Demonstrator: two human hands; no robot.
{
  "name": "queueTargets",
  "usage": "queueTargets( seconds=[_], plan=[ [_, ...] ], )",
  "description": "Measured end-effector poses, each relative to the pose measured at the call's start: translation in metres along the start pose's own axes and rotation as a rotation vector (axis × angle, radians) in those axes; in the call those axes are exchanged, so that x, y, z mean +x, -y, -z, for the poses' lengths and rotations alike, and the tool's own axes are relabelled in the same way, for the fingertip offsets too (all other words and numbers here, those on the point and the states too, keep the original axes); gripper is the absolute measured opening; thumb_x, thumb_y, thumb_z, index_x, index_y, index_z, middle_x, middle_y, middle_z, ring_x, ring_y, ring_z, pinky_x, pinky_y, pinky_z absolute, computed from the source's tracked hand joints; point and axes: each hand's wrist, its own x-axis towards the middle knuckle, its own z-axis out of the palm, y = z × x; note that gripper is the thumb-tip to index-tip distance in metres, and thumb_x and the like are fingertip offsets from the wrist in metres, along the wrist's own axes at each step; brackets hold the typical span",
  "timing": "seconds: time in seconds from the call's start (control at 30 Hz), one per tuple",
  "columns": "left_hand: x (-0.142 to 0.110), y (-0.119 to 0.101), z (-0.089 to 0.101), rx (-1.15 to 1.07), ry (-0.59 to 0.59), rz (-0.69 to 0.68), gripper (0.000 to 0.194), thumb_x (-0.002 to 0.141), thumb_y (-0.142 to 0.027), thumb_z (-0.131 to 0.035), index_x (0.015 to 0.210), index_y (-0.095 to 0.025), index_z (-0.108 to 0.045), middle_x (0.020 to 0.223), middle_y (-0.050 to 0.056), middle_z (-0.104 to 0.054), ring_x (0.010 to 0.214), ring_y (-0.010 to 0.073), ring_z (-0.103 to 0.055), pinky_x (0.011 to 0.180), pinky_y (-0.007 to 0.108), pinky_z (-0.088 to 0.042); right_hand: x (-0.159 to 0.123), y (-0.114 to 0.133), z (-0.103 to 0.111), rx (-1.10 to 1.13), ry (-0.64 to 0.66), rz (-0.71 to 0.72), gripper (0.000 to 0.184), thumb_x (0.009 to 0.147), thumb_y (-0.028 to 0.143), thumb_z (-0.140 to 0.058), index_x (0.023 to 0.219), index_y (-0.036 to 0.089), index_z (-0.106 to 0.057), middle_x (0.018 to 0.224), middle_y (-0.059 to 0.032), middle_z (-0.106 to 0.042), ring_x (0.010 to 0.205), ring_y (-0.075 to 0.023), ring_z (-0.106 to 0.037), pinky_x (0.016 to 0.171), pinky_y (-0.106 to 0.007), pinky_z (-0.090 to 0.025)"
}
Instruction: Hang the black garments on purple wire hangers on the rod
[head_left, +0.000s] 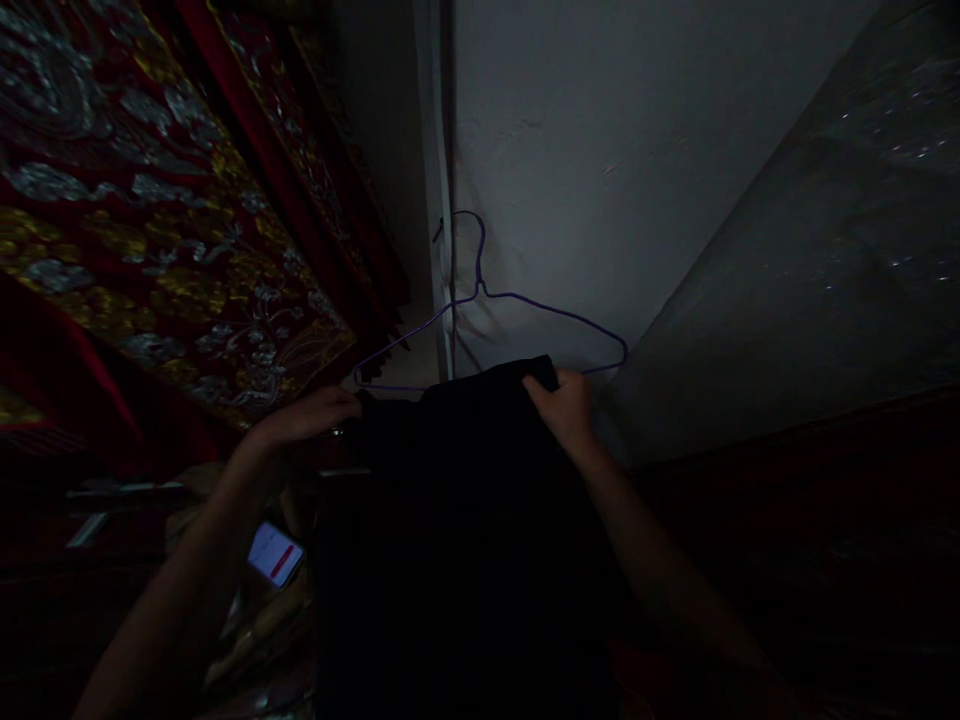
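Black cloth [465, 450] is pinched by left hand [326, 412] and right hand [565, 408]. A thin purple wire hanger [480, 285] is partly covered.

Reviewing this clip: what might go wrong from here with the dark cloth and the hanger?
The dark cloth is gripped near its top edge by the left hand and right hand; if either slips, that side may sag.

The thin purple hanger could swing or come unhooked if the cloth tugs it.

The cloth hides the middle of the hanger's bottom bar, and the light is dim, so a misplaced fold might go unnoticed.
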Motion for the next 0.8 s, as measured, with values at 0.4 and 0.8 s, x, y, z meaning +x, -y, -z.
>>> queueTargets(
  seconds=[0.4,0.8],
  plan=[
    [0.015,-0.072,-0.003,0.257,-0.163,-0.506,0.039,0.08,-0.025,-0.052,0.117,-0.019,-0.063,0.107,0.005,-0.071,0.101,0.0226,-0.065,0.094,0.033,-0.048,-0.016,0.007,-0.012,0.166,0.162,-0.07,0.033,0.074,0.047,-0.062,0.058,0.018,-0.06,0.057,-0.0023,-0.06,0.054,-0.0167,-0.056,0.048,-0.025,-0.041],
    [0.037,-0.058,0.001,0.358,-0.263,-0.614,0.028,0.09,-0.028,-0.05,0.108,-0.02,-0.07,0.12,0.009,-0.062,0.115,0.0253,-0.057,0.106,0.041,-0.043,0.024,0.003,0.086,0.04,0.111,0.104,0.035,0.077,0.044,-0.071,0.099,0.017,-0.074,0.089,-0.007,-0.075,0.08,-0.0242,-0.071,0.064,-0.033,-0.056]
  ],
)
